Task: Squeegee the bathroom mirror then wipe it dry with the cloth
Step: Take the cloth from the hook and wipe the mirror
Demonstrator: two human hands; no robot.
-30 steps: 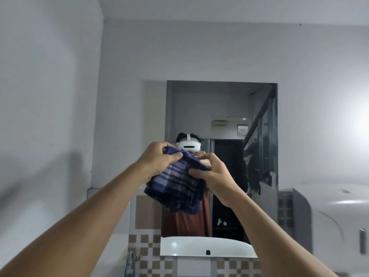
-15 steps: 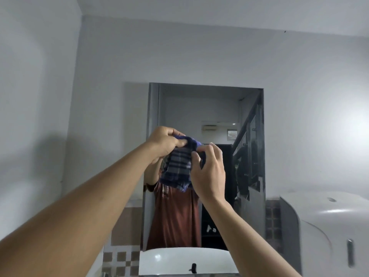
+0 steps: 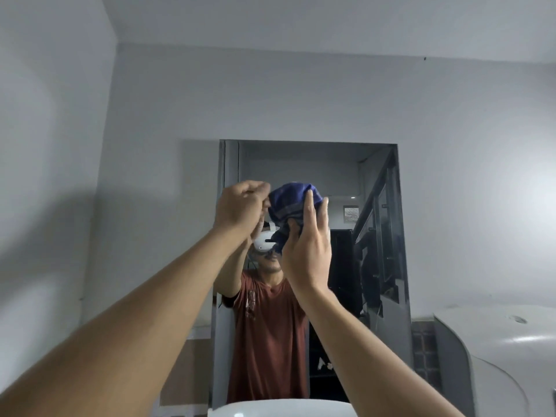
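While up at the mirror (image 3: 304, 164), cloth (image 3: 293, 200) between curled, pinching left hand (image 3: 240, 206) and straight fingers of right hand (image 3: 307, 254).

- The single view comes from a camera worn on the person's head. The person stands at the sink (image 3: 282, 409), facing the mirror (image 3: 376, 206) almost square on.
- It is pitched high: ceiling (image 3: 301, 19) fills the top of the frame, and the sink rim only grazes the bottom edge.
- The wide lens fans the forearms out from the lower corners.
- The left hand (image 3: 240, 206), right hand (image 3: 307, 251) and cloth (image 3: 293, 200) sit close to the lens, mid-frame.
- The mirror reflects the white headset (image 3: 264, 240), partly hidden behind the hands.
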